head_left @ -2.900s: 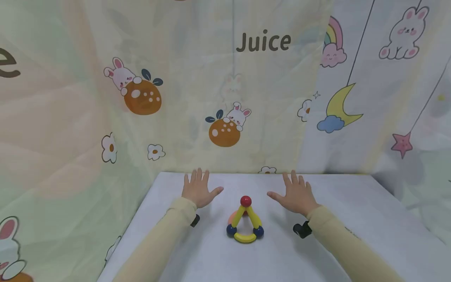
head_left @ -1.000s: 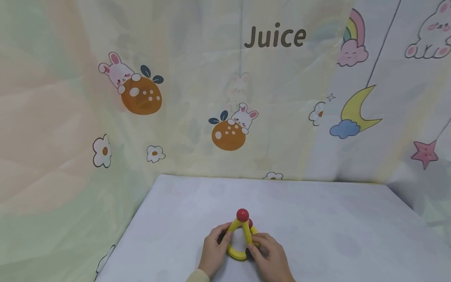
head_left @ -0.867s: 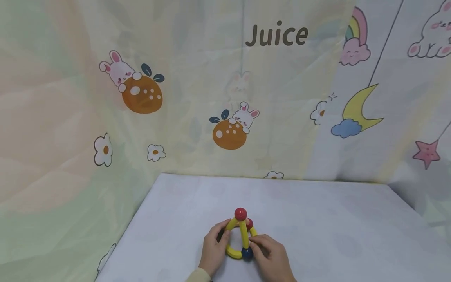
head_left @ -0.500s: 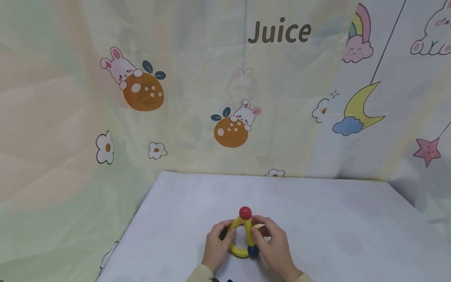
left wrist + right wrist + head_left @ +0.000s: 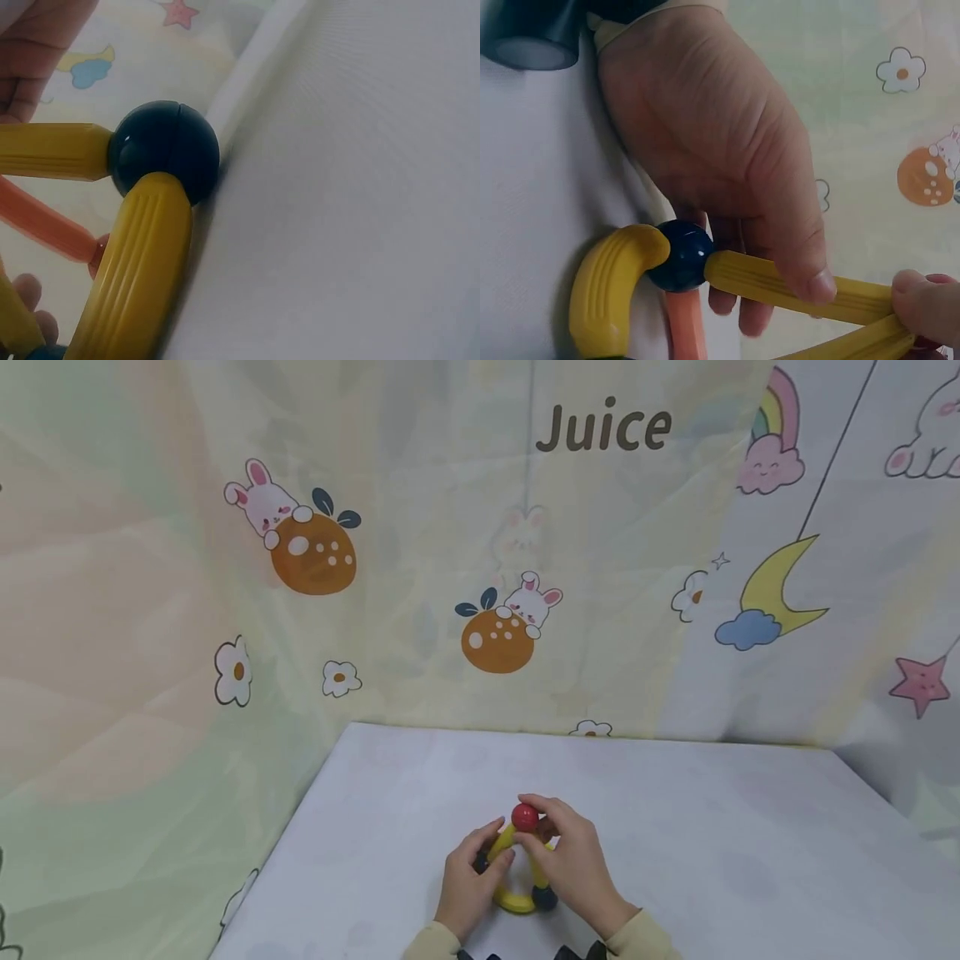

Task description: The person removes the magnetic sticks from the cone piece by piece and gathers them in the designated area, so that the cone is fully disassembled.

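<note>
A ball-and-stick building toy stands on the white table in the head view, with yellow sticks joined by balls. My left hand [image 5: 468, 877] grips its left side; in the right wrist view, the thumb lies on a straight yellow stick [image 5: 735, 277], with fingers behind. My right hand [image 5: 581, 860] pinches the red ball [image 5: 525, 817] at the peak between thumb and fingers. A curved yellow stick [image 5: 516, 904] runs along the front base to the right dark blue ball [image 5: 543, 897]. An orange stick [image 5: 52, 225] shows behind. The right hand partly hides the toy's rear.
The white table [image 5: 712, 835] reaches back to a printed cloth backdrop [image 5: 405, 527] with rabbits, oranges and a moon. Dark wrist devices [image 5: 581, 952] show below the cuffs at the bottom edge. A cream sleeve [image 5: 645, 939] covers the right forearm.
Both hands came from spread apart beside the toy to hold it. The right hand then moved up from the right-hand stick to the top red ball; the left stays on the left side.
</note>
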A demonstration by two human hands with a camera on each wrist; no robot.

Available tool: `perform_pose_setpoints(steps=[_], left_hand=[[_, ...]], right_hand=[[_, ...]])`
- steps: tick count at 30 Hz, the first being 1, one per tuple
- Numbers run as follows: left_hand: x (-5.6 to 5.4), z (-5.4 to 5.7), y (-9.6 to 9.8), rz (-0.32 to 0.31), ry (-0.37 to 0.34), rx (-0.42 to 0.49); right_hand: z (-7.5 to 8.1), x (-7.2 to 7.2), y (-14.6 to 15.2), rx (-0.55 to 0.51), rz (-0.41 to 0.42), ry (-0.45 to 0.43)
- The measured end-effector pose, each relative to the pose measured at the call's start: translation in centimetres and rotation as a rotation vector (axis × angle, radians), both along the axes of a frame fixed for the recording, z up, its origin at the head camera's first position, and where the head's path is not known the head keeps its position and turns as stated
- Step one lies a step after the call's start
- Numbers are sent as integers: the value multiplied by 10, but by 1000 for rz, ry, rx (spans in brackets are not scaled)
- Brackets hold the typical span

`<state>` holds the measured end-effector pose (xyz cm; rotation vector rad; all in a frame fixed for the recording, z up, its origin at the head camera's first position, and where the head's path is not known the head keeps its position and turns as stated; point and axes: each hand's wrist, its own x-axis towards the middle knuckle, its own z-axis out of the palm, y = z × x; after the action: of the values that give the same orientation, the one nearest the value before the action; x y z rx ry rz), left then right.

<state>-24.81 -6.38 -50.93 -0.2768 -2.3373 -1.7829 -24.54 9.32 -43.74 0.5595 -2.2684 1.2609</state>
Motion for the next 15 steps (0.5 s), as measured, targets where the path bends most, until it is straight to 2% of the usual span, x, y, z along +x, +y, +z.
perform_pose_setpoints(steps=[3,9,15], left_hand=[[1,2,0,-25,38,4],[2,3,-2,-29,48,0],[5,6,-2,-52,135,-4]], right_hand=[[3,3,-3,-1,17,-36],[10,7,-9,10,45,-109],[10,5,-9,19,61,-152]])
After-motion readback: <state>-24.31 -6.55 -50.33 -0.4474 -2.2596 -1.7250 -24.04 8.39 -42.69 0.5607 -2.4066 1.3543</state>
